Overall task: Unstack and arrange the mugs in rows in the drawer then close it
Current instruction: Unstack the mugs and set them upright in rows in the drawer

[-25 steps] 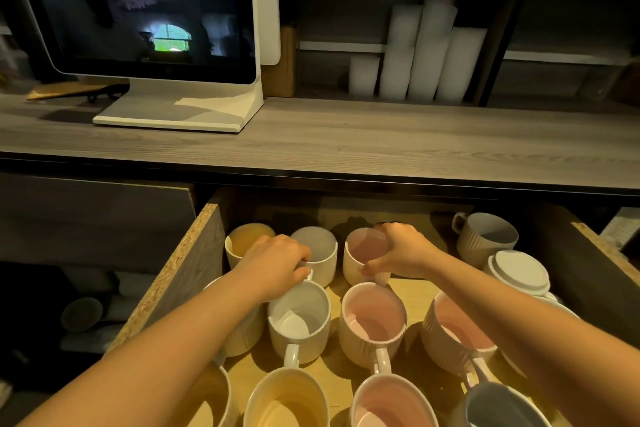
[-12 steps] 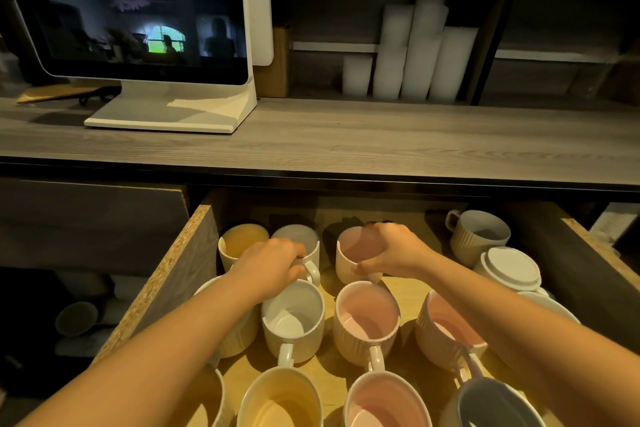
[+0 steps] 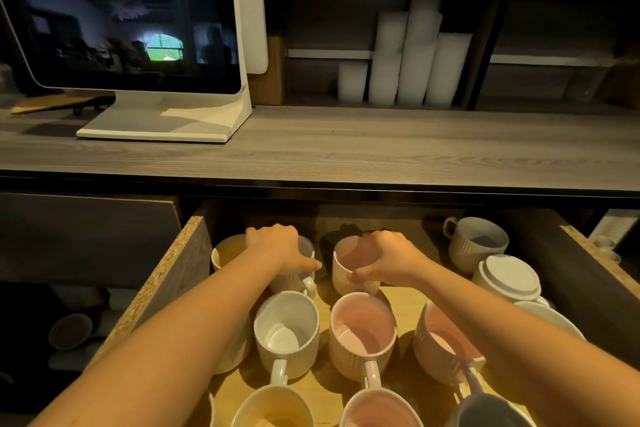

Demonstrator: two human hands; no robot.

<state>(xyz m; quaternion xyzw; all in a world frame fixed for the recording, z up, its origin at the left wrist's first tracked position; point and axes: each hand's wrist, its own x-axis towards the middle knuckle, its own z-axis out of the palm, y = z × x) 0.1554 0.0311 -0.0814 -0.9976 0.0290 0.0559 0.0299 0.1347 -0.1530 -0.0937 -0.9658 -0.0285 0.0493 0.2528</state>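
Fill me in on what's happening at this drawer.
A person is sorting mugs in the open drawer under the counter. The left hand rests on a white mug in the back row, and the right hand has its grip around a pink-lined mug beside it. More mugs stand upright in rows nearer the camera. An upside-down mug still sits on others at the right.
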